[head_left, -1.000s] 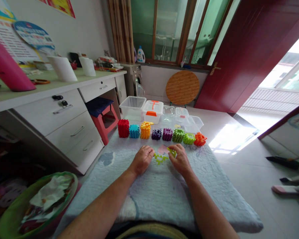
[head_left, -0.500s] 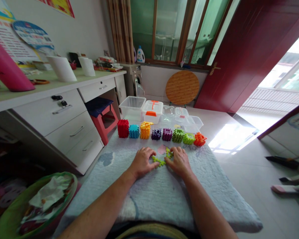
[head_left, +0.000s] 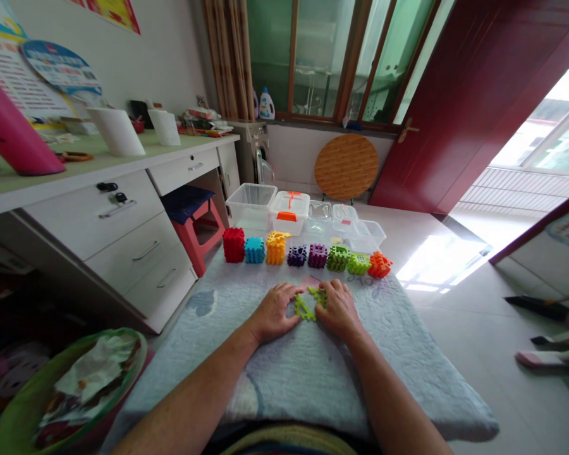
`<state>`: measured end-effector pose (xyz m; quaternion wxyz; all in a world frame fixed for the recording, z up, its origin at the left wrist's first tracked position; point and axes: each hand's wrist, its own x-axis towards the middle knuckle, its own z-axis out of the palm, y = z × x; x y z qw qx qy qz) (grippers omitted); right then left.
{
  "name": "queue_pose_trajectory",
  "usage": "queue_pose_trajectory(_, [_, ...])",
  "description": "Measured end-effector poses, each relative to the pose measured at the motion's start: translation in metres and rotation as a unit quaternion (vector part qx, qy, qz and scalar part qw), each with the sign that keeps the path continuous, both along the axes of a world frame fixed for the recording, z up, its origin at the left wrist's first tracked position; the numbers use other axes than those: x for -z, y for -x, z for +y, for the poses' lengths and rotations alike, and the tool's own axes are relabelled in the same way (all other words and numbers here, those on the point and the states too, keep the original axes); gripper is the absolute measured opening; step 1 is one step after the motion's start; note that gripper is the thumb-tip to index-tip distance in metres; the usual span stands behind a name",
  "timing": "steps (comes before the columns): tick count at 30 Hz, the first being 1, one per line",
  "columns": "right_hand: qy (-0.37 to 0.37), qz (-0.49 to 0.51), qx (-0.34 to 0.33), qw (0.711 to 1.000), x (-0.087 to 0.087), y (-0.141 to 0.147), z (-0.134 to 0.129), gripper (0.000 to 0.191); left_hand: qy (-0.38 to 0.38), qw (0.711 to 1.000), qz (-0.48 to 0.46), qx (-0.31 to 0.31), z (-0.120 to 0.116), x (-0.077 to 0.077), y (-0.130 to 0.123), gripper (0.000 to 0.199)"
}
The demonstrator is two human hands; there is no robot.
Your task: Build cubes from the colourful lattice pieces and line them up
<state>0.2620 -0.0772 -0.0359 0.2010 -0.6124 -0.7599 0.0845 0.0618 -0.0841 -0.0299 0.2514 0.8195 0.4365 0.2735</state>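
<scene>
My left hand (head_left: pixel 278 312) is closed on the edge of a yellow-green interlocking puzzle piece (head_left: pixel 304 309) with cut-outs and notched sides. A second piece of the same colour (head_left: pixel 318 294) is partly hidden under my right hand (head_left: pixel 340 308), whose fingers are curled round its edge. Both pieces are low over the cloth-covered table (head_left: pixel 308 373), close together; whether they touch is hard to see. Beyond my hands stands a row of coloured notched blocks, among them a red block (head_left: pixel 234 245), a yellow block (head_left: pixel 275 248), a dark green block (head_left: pixel 338 258) and an orange block (head_left: pixel 380 265).
Behind the blocks stand clear plastic boxes, including a large open bin (head_left: pixel 251 203) and a box with orange latches (head_left: pixel 289 212). A green waste basket (head_left: pixel 14 411) is at the near left. White drawers (head_left: pixel 123 253) and a pink stool (head_left: pixel 196 237) flank the table's left side.
The piece at my left hand has turned and now shows more of its face. My right hand has tipped forward over its piece. The block row looks the same.
</scene>
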Motion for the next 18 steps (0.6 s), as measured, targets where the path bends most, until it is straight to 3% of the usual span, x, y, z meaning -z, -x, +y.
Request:
queue_pose_trajectory(3, [-0.011, 0.035, -0.005, 0.999, 0.000, -0.001, 0.001, 0.024, 0.022, 0.999, -0.031, 0.010, -0.001, -0.002, 0.000, 0.053])
queue_pose_trajectory(9, [0.029, 0.206, -0.059, 0.976, -0.003, 0.003, 0.002, 0.029, 0.059, 0.996, -0.071, 0.007, -0.002, -0.003, 0.002, 0.055])
queue_pose_trajectory(18, [0.095, 0.305, -0.067, 0.945, -0.007, 0.010, -0.001, 0.030, 0.082, 0.986, -0.146, -0.006, 0.001, -0.004, 0.003, 0.021])
